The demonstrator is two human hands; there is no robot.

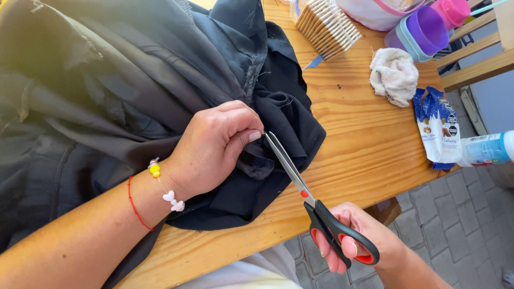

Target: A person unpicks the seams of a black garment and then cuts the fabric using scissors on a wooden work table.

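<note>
A dark grey-black garment (134, 85) lies heaped over the left and middle of a wooden table (364, 144). My left hand (217, 144) rests on it with fingers curled, pinching a fold of the cloth near the garment's right edge. My right hand (358, 243) grips a pair of scissors (316, 206) with black and red handles, held off the table's near edge. The blades point up and left, and their tips meet the cloth right at my left fingertips. A red thread and a beaded bracelet circle my left wrist.
A stack of biscuits in clear wrap (326, 24) lies at the table's far side. A crumpled white cloth (395, 75), a blue and white snack wrapper (436, 128), a purple lidded cup (423, 29) and a plastic bottle (487, 149) sit at the right. Grey paving (460, 225) shows below.
</note>
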